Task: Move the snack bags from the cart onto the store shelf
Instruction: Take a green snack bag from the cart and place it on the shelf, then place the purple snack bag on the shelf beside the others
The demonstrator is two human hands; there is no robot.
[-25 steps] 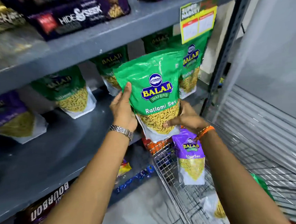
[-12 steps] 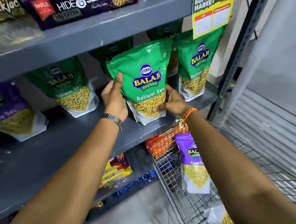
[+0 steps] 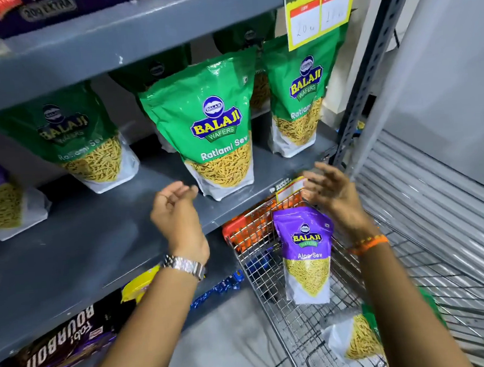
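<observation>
Two empty, loosely open hands, left (image 3: 177, 213) and right (image 3: 333, 194), hover below the standing green Ratlami Sev bag (image 3: 211, 125); next, grip the purple Aloo Sev bag (image 3: 306, 253) in the cart (image 3: 270, 281) by both sides.

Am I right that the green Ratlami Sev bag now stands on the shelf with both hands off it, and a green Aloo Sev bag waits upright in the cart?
Nearly. The Aloo Sev bag in the cart is purple, not green, as the head view shows. The rest holds: the green Ratlami Sev bag stands on the shelf, and both the left hand and right hand are off it.
</observation>
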